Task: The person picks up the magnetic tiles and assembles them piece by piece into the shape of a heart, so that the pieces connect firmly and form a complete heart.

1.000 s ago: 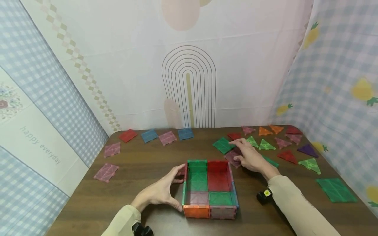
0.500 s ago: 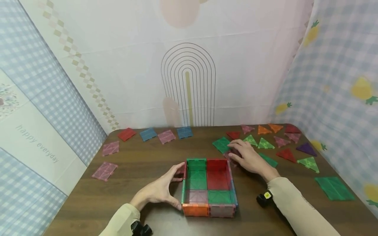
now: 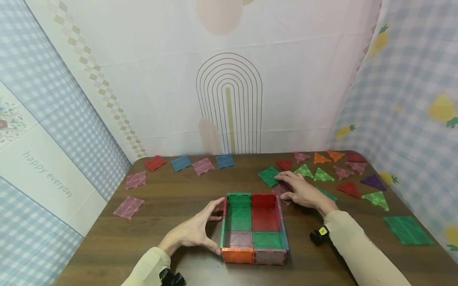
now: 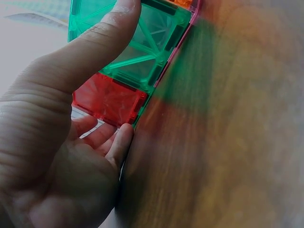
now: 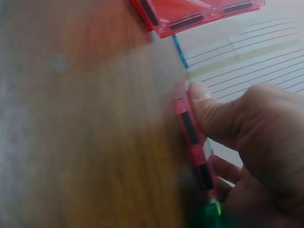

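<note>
A low, open-topped box of magnetic tiles (image 3: 237,256), mostly green, red, pink and orange, stands on the brown table (image 3: 171,182). My left hand (image 3: 191,231) rests along the box's left wall, thumb at the front corner and fingers towards the back one. In the left wrist view the thumb overlaps a green tile (image 4: 133,69), with fingertips right by a red tile (image 4: 109,97). To the right of the box's far corner, my right hand (image 3: 304,191) pinches a pink square magnetic tile (image 5: 195,149) between thumb and fingers. A green square tile (image 3: 268,176) lies at its fingertips.
Triangular tiles, among them a purple one (image 3: 373,182), are scattered at the right. A large green square tile (image 3: 408,230) lies near the right edge. Several square tiles, including a red one (image 3: 155,163), lie along the back and left. A cloth backdrop (image 3: 161,99) rises behind the table.
The right hand dipped slightly over the pink tile, its fingers and thumb drawing in around it. The left hand and the box have stayed in place.
</note>
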`<action>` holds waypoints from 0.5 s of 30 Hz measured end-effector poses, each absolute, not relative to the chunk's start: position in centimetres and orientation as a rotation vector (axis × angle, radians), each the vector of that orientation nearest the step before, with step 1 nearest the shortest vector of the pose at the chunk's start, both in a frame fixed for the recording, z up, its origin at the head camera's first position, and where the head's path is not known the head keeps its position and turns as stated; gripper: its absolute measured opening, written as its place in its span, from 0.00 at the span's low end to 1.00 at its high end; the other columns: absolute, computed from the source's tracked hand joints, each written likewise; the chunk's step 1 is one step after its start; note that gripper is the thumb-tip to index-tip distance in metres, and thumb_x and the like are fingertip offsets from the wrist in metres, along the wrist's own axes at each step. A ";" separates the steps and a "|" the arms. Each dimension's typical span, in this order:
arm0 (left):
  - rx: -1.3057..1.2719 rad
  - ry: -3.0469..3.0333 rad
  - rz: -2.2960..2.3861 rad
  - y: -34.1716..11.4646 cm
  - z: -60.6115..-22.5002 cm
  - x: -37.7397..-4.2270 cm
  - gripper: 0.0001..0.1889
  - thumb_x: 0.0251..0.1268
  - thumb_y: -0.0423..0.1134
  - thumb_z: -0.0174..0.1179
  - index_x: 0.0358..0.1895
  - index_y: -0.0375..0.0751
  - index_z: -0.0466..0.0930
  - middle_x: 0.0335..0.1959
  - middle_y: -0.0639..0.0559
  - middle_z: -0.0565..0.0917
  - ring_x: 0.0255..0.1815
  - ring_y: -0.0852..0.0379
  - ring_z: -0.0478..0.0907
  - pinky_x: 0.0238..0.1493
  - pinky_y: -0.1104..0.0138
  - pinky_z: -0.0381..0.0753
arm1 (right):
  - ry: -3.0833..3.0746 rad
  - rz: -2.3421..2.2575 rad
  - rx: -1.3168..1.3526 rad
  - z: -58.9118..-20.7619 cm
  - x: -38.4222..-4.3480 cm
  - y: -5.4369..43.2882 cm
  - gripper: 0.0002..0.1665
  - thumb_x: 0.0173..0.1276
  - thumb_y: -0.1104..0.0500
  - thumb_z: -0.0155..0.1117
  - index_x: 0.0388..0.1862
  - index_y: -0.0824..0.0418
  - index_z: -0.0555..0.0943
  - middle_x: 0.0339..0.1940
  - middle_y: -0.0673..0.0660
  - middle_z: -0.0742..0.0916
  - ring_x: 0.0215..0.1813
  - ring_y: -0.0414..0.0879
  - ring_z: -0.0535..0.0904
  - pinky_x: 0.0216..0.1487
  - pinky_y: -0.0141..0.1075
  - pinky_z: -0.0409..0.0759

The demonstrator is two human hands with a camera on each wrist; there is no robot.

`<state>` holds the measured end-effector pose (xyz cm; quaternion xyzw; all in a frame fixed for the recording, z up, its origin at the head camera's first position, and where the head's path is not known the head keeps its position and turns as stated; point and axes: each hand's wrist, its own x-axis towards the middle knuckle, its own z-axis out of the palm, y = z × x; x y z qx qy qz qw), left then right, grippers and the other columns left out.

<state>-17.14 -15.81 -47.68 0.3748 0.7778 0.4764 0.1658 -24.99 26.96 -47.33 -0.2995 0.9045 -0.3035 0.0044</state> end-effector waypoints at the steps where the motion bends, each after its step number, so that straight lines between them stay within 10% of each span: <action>1: 1.067 2.215 1.357 -15.8 -47.7 -17.1 0.77 0.42 0.35 0.94 0.91 0.42 0.42 0.85 0.35 0.63 0.81 0.35 0.72 0.81 0.54 0.74 | 2.814 -0.951 -0.932 -47.2 -24.9 27.0 0.37 0.79 0.62 0.73 0.82 0.67 0.73 0.83 0.69 0.73 0.77 0.74 0.65 0.76 0.77 0.64; 10: 0.978 2.241 1.311 -15.8 -47.8 -16.9 0.78 0.44 0.39 0.94 0.93 0.50 0.41 0.87 0.39 0.61 0.80 0.36 0.74 0.83 0.54 0.71 | 2.738 -0.883 -0.754 -46.4 -23.7 26.7 0.53 0.79 0.63 0.73 0.92 0.68 0.54 0.93 0.70 0.53 0.87 0.78 0.50 0.78 0.75 0.64; 15: 0.972 2.249 1.306 -15.9 -47.6 -16.9 0.77 0.44 0.40 0.94 0.93 0.51 0.41 0.87 0.40 0.62 0.80 0.36 0.74 0.83 0.53 0.72 | 2.984 -0.920 -0.612 -46.3 -22.2 26.4 0.45 0.73 0.57 0.82 0.80 0.68 0.69 0.78 0.74 0.72 0.78 0.75 0.65 0.71 0.73 0.71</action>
